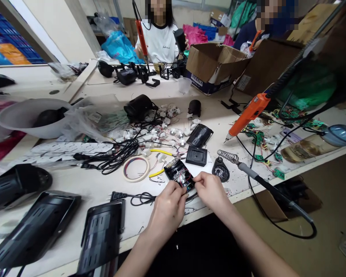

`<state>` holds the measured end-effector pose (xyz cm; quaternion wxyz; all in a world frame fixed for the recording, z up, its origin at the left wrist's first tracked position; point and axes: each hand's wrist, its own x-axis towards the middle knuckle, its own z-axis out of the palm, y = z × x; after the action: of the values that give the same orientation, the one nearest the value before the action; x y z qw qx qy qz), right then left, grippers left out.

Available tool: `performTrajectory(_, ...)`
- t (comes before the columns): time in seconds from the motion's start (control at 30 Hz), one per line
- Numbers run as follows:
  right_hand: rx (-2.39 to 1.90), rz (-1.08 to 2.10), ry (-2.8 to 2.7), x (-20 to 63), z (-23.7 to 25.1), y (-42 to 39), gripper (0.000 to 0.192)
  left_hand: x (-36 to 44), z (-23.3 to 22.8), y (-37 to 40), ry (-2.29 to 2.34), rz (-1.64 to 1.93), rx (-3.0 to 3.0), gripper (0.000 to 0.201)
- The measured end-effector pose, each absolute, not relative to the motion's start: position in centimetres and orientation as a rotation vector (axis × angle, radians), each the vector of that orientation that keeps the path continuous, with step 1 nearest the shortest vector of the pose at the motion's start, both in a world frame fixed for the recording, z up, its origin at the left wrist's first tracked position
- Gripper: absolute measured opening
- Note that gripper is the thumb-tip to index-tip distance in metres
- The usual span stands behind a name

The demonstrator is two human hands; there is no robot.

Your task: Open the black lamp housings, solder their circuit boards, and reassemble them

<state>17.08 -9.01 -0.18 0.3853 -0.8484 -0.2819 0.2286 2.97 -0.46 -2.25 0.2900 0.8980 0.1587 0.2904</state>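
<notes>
Pinching housing with left hand, fingers nearly closed; curling right hand alongside, hold unclear; judging part-done: seeing wires inside just beyond fingers, housing uncovered.

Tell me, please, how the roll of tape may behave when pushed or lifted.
Lying flat, the roll of tape would probably slide, not roll. Stood on edge, its round shape might roll away. Its open centre suggests lightness.

Soft, fairly bright indoor light spreads across the white tabletop, putting faint highlights on a curved, slotted black plastic housing at lower left, while a green plastic bag at right lies in dim shadow and wide-angle distortion stretches the softly blurred outer edges.
</notes>
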Motion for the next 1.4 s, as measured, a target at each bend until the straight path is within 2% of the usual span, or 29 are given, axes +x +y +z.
performTrajectory(0.2,-2.062,0.650,-0.455,16.2,-0.5,-9.6,0.010,3.0,-2.3,-0.8,0.465,0.766,2.432,0.016)
performTrajectory(0.33,-1.893,0.812,-0.290,16.0,-0.8,-9.4,0.003,2.9,-2.2,-0.6,0.446,0.754,2.417,0.015)
performTrajectory(0.57,-1.531,1.014,-0.069,15.9,-1.2,-9.7,0.036,2.5,-2.3,0.0,0.383,0.686,2.401,0.015)
performTrajectory(0.7,-1.459,1.013,-0.050,15.3,-1.7,-10.0,0.042,2.3,-2.2,0.3,0.397,0.595,2.392,0.016)
performTrajectory(0.97,-1.598,0.867,-0.183,14.7,-2.0,-9.7,0.042,2.3,-2.2,0.6,0.398,0.569,2.369,0.014)
performTrajectory(1.23,-1.853,0.620,-0.618,15.2,-1.3,-10.7,0.012,2.1,-2.4,0.7,0.391,0.615,2.341,0.011)
performTrajectory(1.4,-1.912,0.376,-1.062,15.8,-1.7,-11.7,0.017,2.1,-2.6,1.0,0.398,0.565,2.314,0.011)
